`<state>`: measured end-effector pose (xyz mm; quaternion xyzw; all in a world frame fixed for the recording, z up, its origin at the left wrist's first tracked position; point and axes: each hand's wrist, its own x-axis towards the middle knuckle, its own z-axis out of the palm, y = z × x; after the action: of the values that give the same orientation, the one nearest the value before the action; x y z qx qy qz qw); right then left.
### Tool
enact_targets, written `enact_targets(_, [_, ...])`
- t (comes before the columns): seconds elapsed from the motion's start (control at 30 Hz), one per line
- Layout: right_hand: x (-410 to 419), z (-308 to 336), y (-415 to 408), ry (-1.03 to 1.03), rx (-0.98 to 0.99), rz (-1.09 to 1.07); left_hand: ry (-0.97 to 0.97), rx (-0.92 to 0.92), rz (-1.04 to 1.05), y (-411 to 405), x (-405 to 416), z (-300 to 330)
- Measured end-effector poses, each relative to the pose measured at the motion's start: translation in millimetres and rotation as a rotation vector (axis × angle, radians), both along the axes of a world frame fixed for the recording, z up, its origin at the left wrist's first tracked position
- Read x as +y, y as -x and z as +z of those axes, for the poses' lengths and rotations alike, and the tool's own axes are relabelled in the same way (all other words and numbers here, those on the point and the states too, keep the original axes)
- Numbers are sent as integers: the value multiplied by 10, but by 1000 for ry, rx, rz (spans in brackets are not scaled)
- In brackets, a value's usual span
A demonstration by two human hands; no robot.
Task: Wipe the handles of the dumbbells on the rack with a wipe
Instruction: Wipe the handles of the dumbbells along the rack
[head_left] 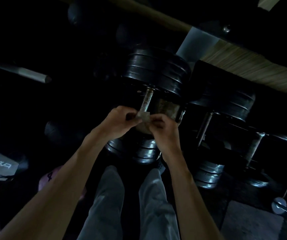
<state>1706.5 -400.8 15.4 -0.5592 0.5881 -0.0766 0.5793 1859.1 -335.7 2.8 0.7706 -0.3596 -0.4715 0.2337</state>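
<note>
1. Both hands, left (120, 121) & right (163, 130), pinch small grey wipe (143, 116) betw. fingertips.
2. Wipe is just in front of rusty handle (146, 101) of big black dumbbell (156, 70).
3. Room v. dark.

I see dark rack (229, 126) carrying black dumbbells (156, 73); small chrome dumbbell (284, 207) lying on floor (248, 224).

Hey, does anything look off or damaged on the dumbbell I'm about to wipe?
Yes. The dumbbell handle just above the wipe looks rusty and pitted, with mottled brown patches. Both the left hand and right hand pinch the wipe near its lower end. The dim light hides finer detail.
</note>
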Motion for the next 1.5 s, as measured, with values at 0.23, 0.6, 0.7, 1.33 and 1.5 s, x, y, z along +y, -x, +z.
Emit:
enact_targets(0.23, [290, -123, 33, 274, 36, -127, -23, -301, 392, 7, -260, -182])
enact_targets(0.6, [487, -228, -16, 457, 28, -110, -5, -179, 404, 171, -622, -323])
enact_targets(0.7, [499, -243, -9, 444, 8, -81, -40, -143, 488, 122, -753, -350])
enact_targets(1.33, [590, -444, 14, 553, 63, -81, 74, -52, 486, 160, -660, -290])
enact_targets(1.5, [687, -528, 106, 468, 77, -101, 92, -47, 482, 189, -633, -280])
